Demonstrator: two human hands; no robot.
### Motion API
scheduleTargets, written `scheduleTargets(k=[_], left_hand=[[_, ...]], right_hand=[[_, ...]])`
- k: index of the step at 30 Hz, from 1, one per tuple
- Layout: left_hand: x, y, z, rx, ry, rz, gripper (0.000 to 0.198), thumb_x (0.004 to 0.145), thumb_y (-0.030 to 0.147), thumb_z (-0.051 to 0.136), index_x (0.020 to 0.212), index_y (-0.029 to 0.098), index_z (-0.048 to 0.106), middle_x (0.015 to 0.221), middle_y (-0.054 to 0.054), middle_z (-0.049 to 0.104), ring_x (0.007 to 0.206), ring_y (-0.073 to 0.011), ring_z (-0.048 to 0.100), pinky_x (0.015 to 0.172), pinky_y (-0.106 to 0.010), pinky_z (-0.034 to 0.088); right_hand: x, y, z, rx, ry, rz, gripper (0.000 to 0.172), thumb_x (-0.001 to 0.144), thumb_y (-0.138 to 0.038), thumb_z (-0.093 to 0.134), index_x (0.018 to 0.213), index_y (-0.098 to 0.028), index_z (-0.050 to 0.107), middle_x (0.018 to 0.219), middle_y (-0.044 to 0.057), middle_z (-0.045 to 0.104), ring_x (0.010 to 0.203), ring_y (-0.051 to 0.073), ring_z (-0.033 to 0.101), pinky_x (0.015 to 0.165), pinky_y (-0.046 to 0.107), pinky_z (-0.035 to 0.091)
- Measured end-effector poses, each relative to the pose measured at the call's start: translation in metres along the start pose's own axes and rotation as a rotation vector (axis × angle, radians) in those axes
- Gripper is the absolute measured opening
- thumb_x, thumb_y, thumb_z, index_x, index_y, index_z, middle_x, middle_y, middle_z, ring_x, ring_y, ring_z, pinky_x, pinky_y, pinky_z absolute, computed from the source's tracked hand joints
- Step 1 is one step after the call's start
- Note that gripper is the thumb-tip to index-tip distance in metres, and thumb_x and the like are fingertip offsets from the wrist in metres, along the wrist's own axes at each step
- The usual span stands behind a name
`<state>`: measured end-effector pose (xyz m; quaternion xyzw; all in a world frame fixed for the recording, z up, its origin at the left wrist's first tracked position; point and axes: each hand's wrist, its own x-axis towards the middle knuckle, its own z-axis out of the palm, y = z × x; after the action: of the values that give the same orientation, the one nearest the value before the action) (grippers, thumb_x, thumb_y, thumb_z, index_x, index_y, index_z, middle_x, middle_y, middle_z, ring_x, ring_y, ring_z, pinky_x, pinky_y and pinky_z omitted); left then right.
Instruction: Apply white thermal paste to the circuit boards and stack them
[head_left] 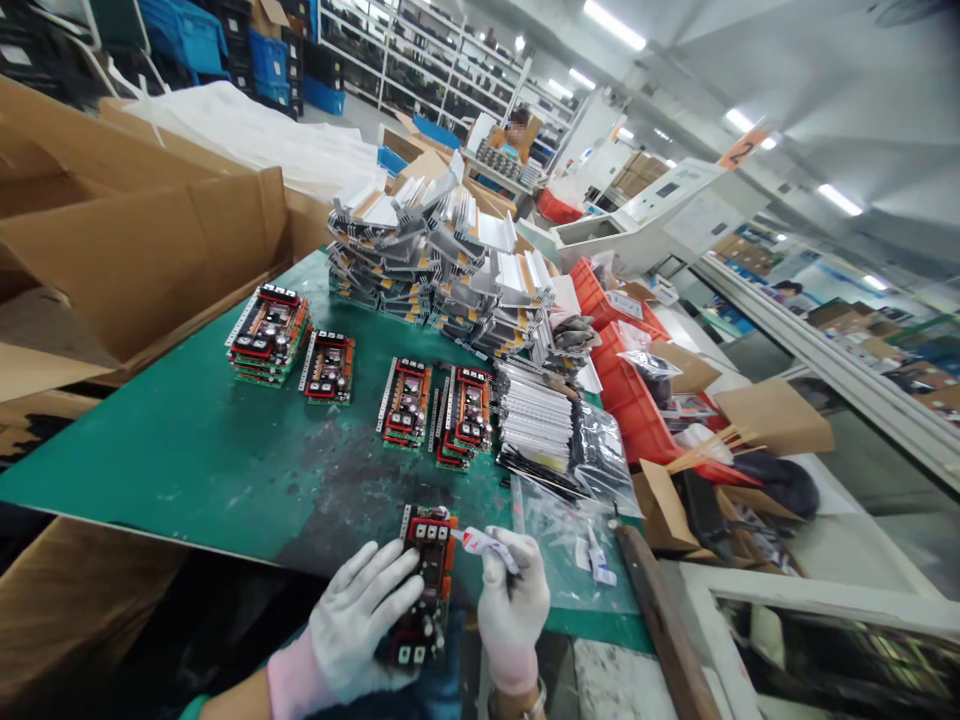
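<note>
My left hand (360, 620), in a white glove, grips a red and black circuit board (427, 575) at the near edge of the green table (187, 450). Its fingers lie over the board's left side. My right hand (514, 600), also gloved, is closed on a small white tube (484, 543) whose tip points at the top of the board. Beyond them lie several stacks of the same circuit boards (405, 402) in a row across the table.
A tall pile of white metal profiles (442, 265) stands at the back of the table. Clear plastic bags (570, 540) and small tubes lie right of my hands. Red bins (630, 390) and cardboard boxes (135, 240) flank the table. A person sits far back.
</note>
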<state>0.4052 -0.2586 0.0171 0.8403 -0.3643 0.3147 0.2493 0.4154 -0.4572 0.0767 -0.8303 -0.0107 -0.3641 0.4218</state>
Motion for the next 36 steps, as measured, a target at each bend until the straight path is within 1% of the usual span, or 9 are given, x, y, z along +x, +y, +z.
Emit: scheduleTargets(k=[7,11,15,20,22,26,31,33,36], left_hand=[[0.007,0.002,-0.004,-0.006,0.011,-0.004,0.049,0.079,0.046,0.061,0.119,0.018,0.062,0.12,-0.008,0.07,0.124,-0.0231,0.058,0.121,-0.037,0.022],[0.007,0.003,-0.003,-0.013,0.016,-0.019,0.051,0.079,0.048,0.062,0.12,0.019,0.062,0.122,-0.008,0.069,0.125,-0.0238,0.057,0.121,-0.039,0.024],[0.006,0.003,-0.004,0.028,-0.031,0.013,0.059,0.077,0.049,0.063,0.125,0.015,0.059,0.123,-0.009,0.068,0.124,-0.0248,0.058,0.122,-0.039,0.021],[0.005,0.003,-0.003,0.044,0.002,0.009,0.067,0.083,0.052,0.056,0.134,0.009,0.051,0.12,-0.014,0.069,0.122,-0.0265,0.059,0.117,-0.039,0.031],[0.005,0.003,-0.002,0.053,0.012,0.018,0.067,0.084,0.054,0.054,0.133,0.008,0.051,0.12,-0.016,0.069,0.121,-0.0266,0.06,0.117,-0.039,0.031],[0.006,0.003,-0.003,0.048,0.0,0.012,0.064,0.082,0.05,0.056,0.129,0.007,0.053,0.122,-0.018,0.067,0.122,-0.0273,0.059,0.117,-0.039,0.03],[0.003,0.003,-0.002,0.033,-0.039,0.002,0.068,0.081,0.051,0.058,0.137,0.012,0.049,0.124,-0.013,0.068,0.124,-0.027,0.058,0.117,-0.04,0.03],[0.001,0.004,0.0,0.014,-0.058,-0.008,0.066,0.08,0.051,0.06,0.136,0.017,0.051,0.128,-0.01,0.066,0.125,-0.0263,0.057,0.119,-0.04,0.027],[0.0,0.006,0.003,-0.051,0.008,-0.064,0.056,0.081,0.052,0.058,0.127,0.02,0.058,0.127,-0.009,0.066,0.126,-0.0254,0.057,0.12,-0.04,0.025]], right_hand=[[-0.026,0.006,-0.002,0.043,0.014,-0.164,0.007,0.096,-0.02,0.055,0.093,-0.022,0.061,0.083,0.002,0.069,0.073,0.015,0.068,0.064,0.029,0.055],[-0.022,0.001,-0.002,-0.007,-0.107,-0.359,0.013,0.097,-0.018,0.051,0.101,-0.025,0.061,0.082,0.002,0.072,0.069,0.015,0.067,0.062,0.029,0.055],[-0.013,-0.018,0.003,-0.034,-0.244,-0.578,0.019,0.097,-0.014,0.052,0.108,-0.024,0.063,0.082,0.003,0.075,0.064,0.014,0.067,0.06,0.028,0.054],[-0.007,-0.034,0.012,-0.058,-0.397,-0.741,0.026,0.097,-0.014,0.047,0.114,-0.019,0.066,0.088,0.008,0.077,0.069,0.017,0.067,0.06,0.03,0.052],[-0.006,-0.035,0.016,-0.09,-0.407,-0.77,0.029,0.097,-0.014,0.043,0.112,-0.02,0.067,0.09,0.008,0.077,0.07,0.016,0.067,0.06,0.03,0.053],[-0.007,-0.035,0.021,-0.128,-0.329,-0.736,0.025,0.097,-0.013,0.046,0.108,-0.02,0.067,0.089,0.007,0.077,0.068,0.016,0.067,0.061,0.03,0.053],[-0.014,-0.031,0.011,-0.063,-0.314,-0.643,0.025,0.095,-0.012,0.051,0.114,-0.022,0.065,0.088,0.006,0.077,0.068,0.016,0.069,0.06,0.029,0.054],[-0.019,-0.024,0.002,-0.023,-0.269,-0.524,0.026,0.094,-0.012,0.055,0.113,-0.026,0.064,0.089,0.004,0.077,0.069,0.015,0.069,0.062,0.029,0.055],[-0.032,-0.015,-0.013,0.077,-0.113,-0.188,0.015,0.092,-0.015,0.058,0.101,-0.026,0.064,0.087,0.003,0.075,0.073,0.016,0.071,0.065,0.03,0.056]])
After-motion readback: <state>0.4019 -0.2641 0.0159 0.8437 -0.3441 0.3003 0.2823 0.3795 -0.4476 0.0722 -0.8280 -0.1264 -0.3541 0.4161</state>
